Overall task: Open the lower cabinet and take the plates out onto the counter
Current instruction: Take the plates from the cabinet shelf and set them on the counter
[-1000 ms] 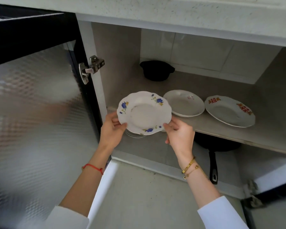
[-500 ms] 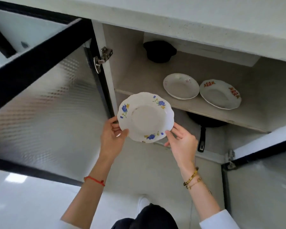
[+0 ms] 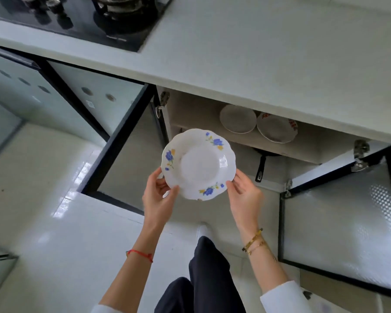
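Gripping a white scalloped plate with blue and yellow flowers [image 3: 199,164] by opposite edges, both hands hold it in the air in front of the open lower cabinet [image 3: 212,114], below the level of the pale grey stone table [image 3: 246,50]. The left hand [image 3: 156,195] pinches the plate's lower left rim, thumb on top and fingers underneath; the right hand [image 3: 245,195] clasps the lower right rim the same way. A red string bracelet [image 3: 140,254] circles the left wrist and gold bracelets [image 3: 254,242] the right. On the cabinet's upper shelf, a plain white plate [image 3: 238,118] and a white plate with red markings [image 3: 277,128] sit side by side. Below that shelf, a black pan with a long handle [image 3: 261,164] is partly visible. Both frosted-glass cabinet doors with black frames [image 3: 341,224] stand wide open. A black gas hob [image 3: 95,16] sits on the table at upper left.
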`<state>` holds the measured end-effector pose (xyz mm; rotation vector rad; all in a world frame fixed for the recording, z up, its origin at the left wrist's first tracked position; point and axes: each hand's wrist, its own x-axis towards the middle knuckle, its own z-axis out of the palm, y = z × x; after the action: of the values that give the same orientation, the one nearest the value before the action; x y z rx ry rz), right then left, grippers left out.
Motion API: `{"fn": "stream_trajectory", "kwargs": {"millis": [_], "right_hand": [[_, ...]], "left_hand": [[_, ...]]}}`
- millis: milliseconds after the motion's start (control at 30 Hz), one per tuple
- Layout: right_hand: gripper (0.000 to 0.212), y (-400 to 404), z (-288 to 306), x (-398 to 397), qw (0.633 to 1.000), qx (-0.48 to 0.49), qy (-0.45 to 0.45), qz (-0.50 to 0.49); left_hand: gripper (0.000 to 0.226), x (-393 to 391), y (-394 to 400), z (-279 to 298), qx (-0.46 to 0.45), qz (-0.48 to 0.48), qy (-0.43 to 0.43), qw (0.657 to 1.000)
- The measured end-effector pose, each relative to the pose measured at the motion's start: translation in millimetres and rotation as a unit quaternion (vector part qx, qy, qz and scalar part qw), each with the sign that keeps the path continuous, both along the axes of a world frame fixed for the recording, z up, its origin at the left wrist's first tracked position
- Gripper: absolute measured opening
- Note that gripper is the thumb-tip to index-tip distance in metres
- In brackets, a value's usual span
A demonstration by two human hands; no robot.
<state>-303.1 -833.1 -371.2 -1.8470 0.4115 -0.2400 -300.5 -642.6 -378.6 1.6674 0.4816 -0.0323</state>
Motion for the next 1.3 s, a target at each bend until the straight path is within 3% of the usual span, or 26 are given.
{"fn": "stream_trajectory", "kwargs": {"millis": [300, 567, 1300], "right_hand": [[0.038, 2.7, 111.9, -26.3, 1.000, -0.004, 0.002, -0.003], [0.038, -24.3, 172.6, -6.3, 1.000, 0.004, -0.018, -0.021], [0.036, -104.2, 209.3, 207.4, 0.998, 0.009, -0.045, -0.036]], "left_hand": [[0.054, -29.1, 6.7, 118.8, -0.010, -0.007, -0.015, 1.000], [0.054, 4.2, -14.2, 179.0, -0.028, -0.033, -0.038, 0.998], [0.056, 225.0, -92.7, 218.7, -0.006, -0.054, -0.064, 0.996]]}}
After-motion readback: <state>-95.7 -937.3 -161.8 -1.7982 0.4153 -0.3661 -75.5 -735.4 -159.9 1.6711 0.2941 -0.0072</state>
